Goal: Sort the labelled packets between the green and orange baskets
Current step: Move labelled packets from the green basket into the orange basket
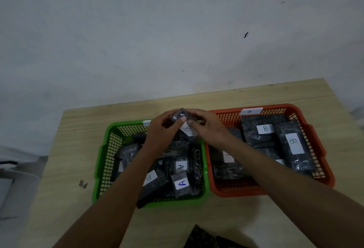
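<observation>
Both my hands hold one dark packet (182, 117) with a white label reading B, raised over the far side of the green basket (102, 161). My left hand (161, 131) grips its left end and my right hand (208, 127) its right end. The green basket holds several dark packets, two with A labels (182, 183) and one whose letter I cannot read. To its right, touching it, stands the orange basket (319, 145), tagged B on its far rim, with packets labelled B (293, 143) inside. My forearms hide parts of both baskets.
The baskets sit on a light wooden table (69, 149) against a pale wall. Dark patterned cloth (202, 238) shows at the table's near edge. A small brown scrap (83, 184) lies left of the green basket. Grey furniture stands beyond the table's left edge.
</observation>
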### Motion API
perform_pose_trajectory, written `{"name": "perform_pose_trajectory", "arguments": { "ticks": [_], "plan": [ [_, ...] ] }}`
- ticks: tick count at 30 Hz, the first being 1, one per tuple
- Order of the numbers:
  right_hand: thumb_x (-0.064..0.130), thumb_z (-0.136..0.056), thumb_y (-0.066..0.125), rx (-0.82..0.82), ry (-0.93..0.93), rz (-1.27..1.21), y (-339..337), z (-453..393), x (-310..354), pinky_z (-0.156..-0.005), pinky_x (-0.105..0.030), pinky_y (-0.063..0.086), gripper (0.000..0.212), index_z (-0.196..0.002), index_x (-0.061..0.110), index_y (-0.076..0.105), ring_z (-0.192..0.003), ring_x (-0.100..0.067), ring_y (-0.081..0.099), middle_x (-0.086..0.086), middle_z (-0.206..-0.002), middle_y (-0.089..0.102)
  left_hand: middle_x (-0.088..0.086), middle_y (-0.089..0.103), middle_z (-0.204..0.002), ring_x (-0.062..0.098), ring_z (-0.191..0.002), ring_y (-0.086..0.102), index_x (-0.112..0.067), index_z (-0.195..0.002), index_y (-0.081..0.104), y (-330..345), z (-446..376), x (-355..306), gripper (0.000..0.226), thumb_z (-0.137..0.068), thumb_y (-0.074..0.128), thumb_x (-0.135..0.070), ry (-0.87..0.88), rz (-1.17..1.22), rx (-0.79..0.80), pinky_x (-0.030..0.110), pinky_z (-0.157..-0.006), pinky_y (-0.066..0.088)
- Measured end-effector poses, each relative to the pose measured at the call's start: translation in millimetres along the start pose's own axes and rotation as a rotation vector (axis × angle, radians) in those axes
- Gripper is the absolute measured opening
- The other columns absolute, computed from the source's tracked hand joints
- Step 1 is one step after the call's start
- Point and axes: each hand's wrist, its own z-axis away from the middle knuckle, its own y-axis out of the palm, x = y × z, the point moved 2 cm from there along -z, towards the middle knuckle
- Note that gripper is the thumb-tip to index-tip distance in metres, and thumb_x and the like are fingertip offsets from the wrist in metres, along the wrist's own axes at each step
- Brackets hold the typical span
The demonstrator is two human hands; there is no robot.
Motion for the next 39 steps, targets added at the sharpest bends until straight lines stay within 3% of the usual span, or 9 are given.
{"name": "perform_pose_trajectory", "arguments": {
  "ticks": [6, 11, 16, 18, 21, 24, 29, 34, 39],
  "plan": [
    [0.017, -0.091, 0.067, -0.209, 0.119, -0.275, -48, 30, 0, -0.082, -0.016, 0.053, 0.035, -0.126, 0.017, 0.064, -0.109, -0.011, 0.063, -0.001, -0.119, 0.067, 0.006, 0.075, -0.100, 0.022, -0.096, 0.071, -0.016, -0.108, 0.070, 33, 0, -25, 0.020, -0.090, 0.068, -0.025, -0.210, 0.354, 0.019, 0.034, -0.077, 0.060],
    [0.016, -0.085, 0.074, -0.270, 0.218, -0.370, -86, 59, -18, -0.078, -0.032, 0.060, 0.028, -0.113, 0.022, 0.072, -0.101, -0.021, 0.069, -0.006, -0.113, 0.071, 0.011, 0.071, -0.110, 0.021, -0.099, 0.070, -0.010, -0.113, 0.065, 78, 2, -32, 0.027, -0.091, 0.067, -0.025, -0.365, 0.439, 0.064, 0.035, -0.083, 0.059],
    [0.019, -0.088, 0.071, -0.495, 0.293, -0.170, -133, 74, -38, -0.076, -0.034, 0.061, 0.021, -0.108, 0.024, 0.070, -0.096, -0.018, 0.068, -0.001, -0.108, 0.070, -0.007, 0.067, -0.106, 0.006, -0.093, 0.063, -0.019, -0.119, 0.063, 120, 1, -33, 0.030, -0.090, 0.065, -0.027, -0.050, -0.177, 0.083, 0.015, -0.076, 0.049],
    [0.019, -0.088, 0.071, -0.588, 0.289, -0.112, -149, 77, -49, -0.077, -0.032, 0.060, 0.021, -0.109, 0.020, 0.070, -0.097, -0.018, 0.067, -0.001, -0.107, 0.070, 0.005, 0.069, -0.109, 0.019, -0.099, 0.064, -0.011, -0.119, 0.064, 135, 0, -26, 0.033, -0.088, 0.066, -0.020, 0.125, -0.381, 0.210, 0.022, -0.078, 0.046],
    [0.018, -0.088, 0.071, -0.597, 0.295, -0.012, -165, 81, -61, -0.061, -0.009, 0.051, 0.027, -0.114, 0.013, 0.068, -0.097, -0.014, 0.064, -0.003, -0.112, 0.067, 0.010, 0.067, -0.114, 0.027, -0.107, 0.060, -0.011, -0.118, 0.065, 156, -8, -13, 0.032, -0.088, 0.065, -0.019, 0.244, -0.603, 0.402, 0.031, -0.082, 0.048],
    [0.023, -0.087, 0.072, -0.558, 0.307, 0.098, -175, 80, -73, -0.072, -0.010, 0.048, 0.030, -0.115, 0.015, 0.068, -0.104, -0.014, 0.061, 0.000, -0.115, 0.066, 0.007, 0.063, -0.118, 0.027, -0.112, 0.057, -0.017, -0.121, 0.061, 171, -20, -1, 0.036, -0.086, 0.063, -0.027, 0.249, -0.764, 0.443, 0.040, -0.085, 0.052],
    [0.023, -0.087, 0.072, -0.477, 0.298, 0.146, -173, 71, -82, -0.076, -0.008, 0.042, 0.029, -0.115, 0.017, 0.068, -0.100, -0.008, 0.056, 0.006, -0.107, 0.061, 0.007, 0.063, -0.119, 0.028, -0.109, 0.060, -0.018, -0.126, 0.058, 181, -28, 11, 0.042, -0.087, 0.061, -0.033, 0.198, -0.819, 0.491, 0.038, -0.086, 0.052],
    [0.028, -0.084, 0.074, -0.379, 0.264, 0.176, -164, 58, -90, -0.091, -0.034, 0.053, 0.025, -0.108, 0.028, 0.067, -0.103, -0.012, 0.062, 0.006, -0.108, 0.068, 0.004, 0.063, -0.128, 0.025, -0.115, 0.059, -0.022, -0.129, 0.060, 175, -24, 14, 0.045, -0.086, 0.066, -0.030, 0.185, -0.773, 0.584, 0.033, -0.087, 0.051],
    [0.024, -0.083, 0.075, -0.303, 0.183, 0.139, -151, 50, -82, -0.091, -0.021, 0.051, 0.027, -0.108, 0.030, 0.065, -0.105, -0.002, 0.061, 0.013, -0.113, 0.067, 0.001, 0.070, -0.110, 0.022, -0.102, 0.063, -0.021, -0.113, 0.069, 156, -21, -1, 0.027, -0.088, 0.060, -0.026, 0.345, -0.821, 0.389, 0.033, -0.077, 0.052]
  ]
}}
